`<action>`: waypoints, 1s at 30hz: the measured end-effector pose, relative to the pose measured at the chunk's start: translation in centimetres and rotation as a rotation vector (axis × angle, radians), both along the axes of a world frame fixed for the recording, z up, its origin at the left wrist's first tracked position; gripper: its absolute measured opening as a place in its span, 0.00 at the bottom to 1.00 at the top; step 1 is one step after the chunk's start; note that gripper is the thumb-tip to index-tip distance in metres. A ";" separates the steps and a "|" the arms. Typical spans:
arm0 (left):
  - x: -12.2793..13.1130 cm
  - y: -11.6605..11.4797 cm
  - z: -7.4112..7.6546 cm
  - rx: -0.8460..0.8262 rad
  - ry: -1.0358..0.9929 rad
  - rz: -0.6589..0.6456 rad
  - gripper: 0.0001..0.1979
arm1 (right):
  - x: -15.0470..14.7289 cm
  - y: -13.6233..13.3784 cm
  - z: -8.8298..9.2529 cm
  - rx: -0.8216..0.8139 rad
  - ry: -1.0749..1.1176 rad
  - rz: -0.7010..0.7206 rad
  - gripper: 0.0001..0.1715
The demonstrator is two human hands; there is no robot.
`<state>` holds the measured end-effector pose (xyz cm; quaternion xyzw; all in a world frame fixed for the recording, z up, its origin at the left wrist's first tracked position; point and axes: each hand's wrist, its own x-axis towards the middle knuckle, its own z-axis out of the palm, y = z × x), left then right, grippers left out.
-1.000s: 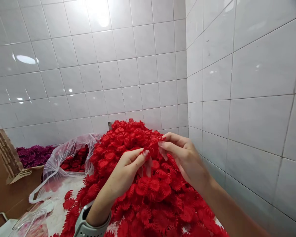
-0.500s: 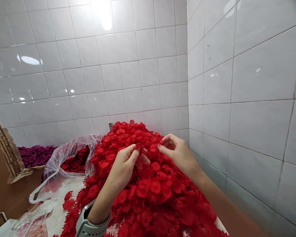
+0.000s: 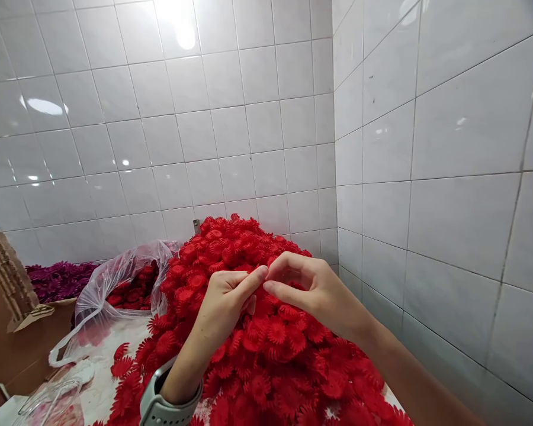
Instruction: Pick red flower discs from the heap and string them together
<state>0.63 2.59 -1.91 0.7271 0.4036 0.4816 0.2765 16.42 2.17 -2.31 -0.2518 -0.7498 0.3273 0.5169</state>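
A tall heap of red plastic flower heads (image 3: 249,248) fills the table corner against the tiled walls. My left hand (image 3: 224,305) and my right hand (image 3: 313,290) meet over the heap's middle, fingertips touching. Both are pinched together on a small red piece between them, mostly hidden by the fingers. A grey watch (image 3: 162,405) sits on my left wrist.
A clear plastic bag (image 3: 115,278) holding more red flowers lies left of the heap. Purple flowers (image 3: 57,281) lie behind it beside a cardboard box (image 3: 9,319). A clear plastic container (image 3: 53,399) sits at the lower left. White tiled walls close in behind and on the right.
Both hands have drawn together and slightly toward me; the fingertips now touch in a pinch over the heap, where before they were apart picking at the flowers.
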 end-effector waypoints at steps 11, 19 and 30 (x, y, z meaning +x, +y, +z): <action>-0.4 -0.5 0.4 -0.091 0.028 -0.225 0.23 | -0.1 0.5 -0.4 -0.075 0.190 0.045 0.09; 0.0 0.1 0.2 -0.136 -0.054 -0.163 0.17 | -1.3 2.3 -1.6 -0.092 0.616 -0.197 0.10; -0.5 -0.3 0.6 -0.204 -0.132 -0.127 0.11 | -0.1 2.6 -0.8 0.051 0.060 -0.360 0.06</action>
